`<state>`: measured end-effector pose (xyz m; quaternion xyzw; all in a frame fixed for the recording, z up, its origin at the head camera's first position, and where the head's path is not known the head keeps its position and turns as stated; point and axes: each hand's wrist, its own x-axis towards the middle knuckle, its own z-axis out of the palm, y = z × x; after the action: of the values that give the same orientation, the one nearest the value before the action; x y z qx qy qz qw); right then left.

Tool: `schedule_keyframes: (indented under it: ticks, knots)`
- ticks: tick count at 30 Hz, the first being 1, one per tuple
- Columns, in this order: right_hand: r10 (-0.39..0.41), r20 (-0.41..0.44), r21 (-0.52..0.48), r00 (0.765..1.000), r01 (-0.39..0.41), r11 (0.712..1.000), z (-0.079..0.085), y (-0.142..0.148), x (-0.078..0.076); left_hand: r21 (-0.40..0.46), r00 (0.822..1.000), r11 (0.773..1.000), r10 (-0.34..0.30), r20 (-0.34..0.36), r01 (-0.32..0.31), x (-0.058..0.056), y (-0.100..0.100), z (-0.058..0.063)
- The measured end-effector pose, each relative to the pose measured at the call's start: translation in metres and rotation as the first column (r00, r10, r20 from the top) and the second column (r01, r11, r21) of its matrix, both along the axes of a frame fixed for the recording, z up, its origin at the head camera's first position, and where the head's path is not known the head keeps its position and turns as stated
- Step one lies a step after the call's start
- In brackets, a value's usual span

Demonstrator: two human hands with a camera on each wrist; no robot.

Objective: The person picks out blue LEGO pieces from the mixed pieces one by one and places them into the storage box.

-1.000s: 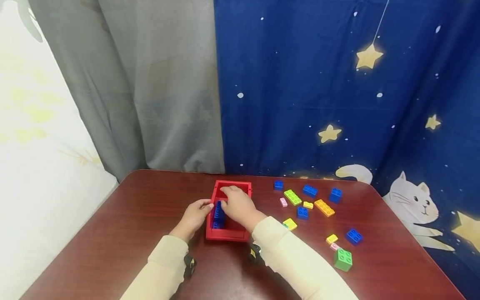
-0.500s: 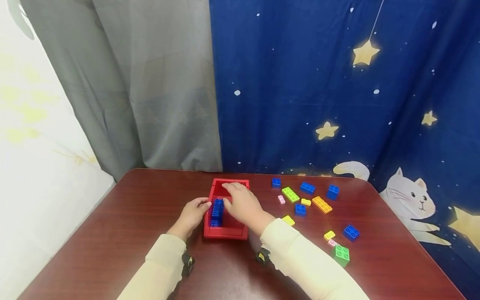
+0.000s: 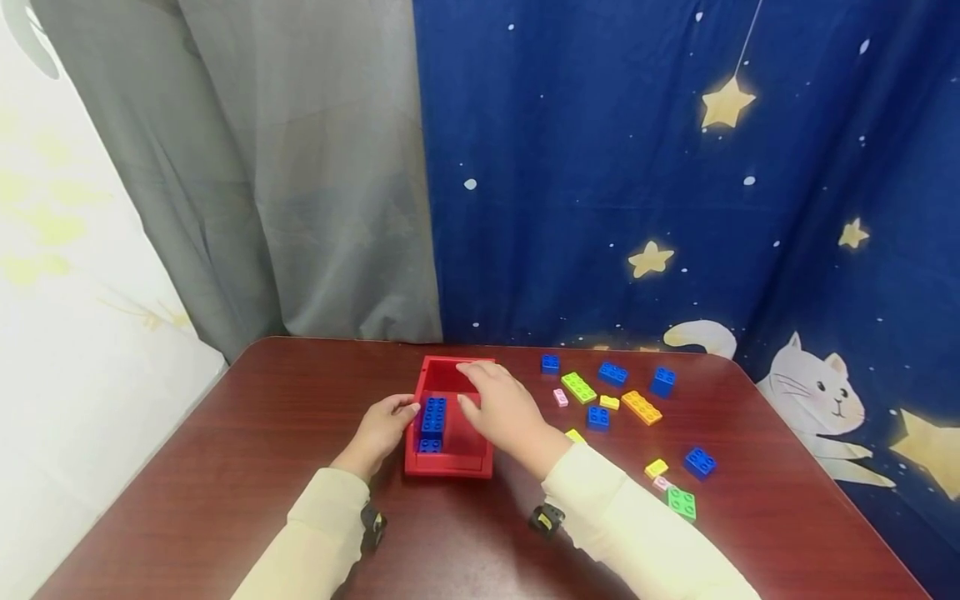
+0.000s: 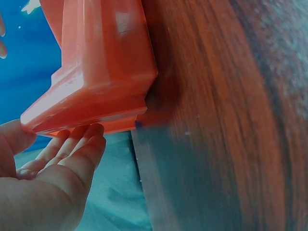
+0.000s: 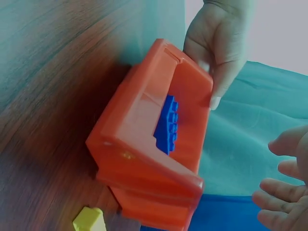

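A red plastic box stands on the table, with blue building bricks along its left inner wall. My left hand holds the box's left wall, thumb over the rim and fingers against the outer side, as the left wrist view shows. Over the box's right rim hovers my right hand, fingers spread and nothing in them. In the right wrist view that hand is apart from the box, and a studded blue brick shows inside. The box's right inner side is partly hidden.
Loose bricks lie to the right: a lime one, an orange one, a green one, several blue ones, small yellow and pink ones. Curtains hang behind the table's far edge.
My right hand has lifted out of the box and moved right, uncovering the blue bricks inside. My left hand keeps its hold on the box. The head view has shifted slightly.
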<state>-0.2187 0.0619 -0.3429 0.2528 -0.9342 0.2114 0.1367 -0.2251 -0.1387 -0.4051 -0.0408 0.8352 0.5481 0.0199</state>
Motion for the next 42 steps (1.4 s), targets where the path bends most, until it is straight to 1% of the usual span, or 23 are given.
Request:
schedule_keyframes:
  ticks: [3, 10, 19, 25, 29, 34, 37, 42]
  knots:
    - [-0.005, -0.016, -0.008, 1.0, 0.005, 1.0, 0.001, 0.006, 0.003, -0.004, 1.0, 1.0, -0.001, -0.002, 0.001, 0.0, 0.0, 0.0]
    - [-0.049, -0.036, -0.004, 0.998, 0.049, 0.999, 0.006, 0.024, 0.008, -0.006, 1.0, 1.0, -0.004, -0.003, 0.004, 0.0, 0.0, 0.0]
    - [-0.087, -0.05, -0.037, 0.995, 0.085, 0.996, 0.01, 0.054, 0.014, 0.003, 1.0, 1.0, -0.007, 0.009, 0.007, -0.001, -0.001, 0.001]
    - [-0.123, -0.062, -0.058, 0.991, 0.119, 0.991, 0.011, 0.074, 0.02, 0.005, 1.0, 1.0, -0.012, 0.02, 0.012, -0.003, -0.002, 0.0]
    - [-0.159, -0.066, -0.085, 0.985, 0.153, 0.985, 0.01, 0.09, 0.022, 0.007, 1.0, 1.0, -0.015, 0.025, 0.015, -0.002, -0.002, -0.001]
    - [-0.217, -0.037, -0.129, 0.976, 0.21, 0.969, 0.008, 0.113, 0.026, 0.002, 0.999, 1.0, -0.016, 0.036, 0.016, 0.001, -0.001, 0.002]
    - [-0.256, -0.024, -0.138, 0.966, 0.251, 0.958, 0.005, 0.127, 0.03, 0.002, 0.999, 1.0, -0.011, 0.037, 0.011, 0.003, 0.0, 0.003]
    - [-0.297, -0.006, -0.14, 0.955, 0.293, 0.946, 0.003, 0.147, 0.037, -0.002, 1.0, 1.0, -0.008, 0.03, 0.008, 0.004, 0.001, 0.003]
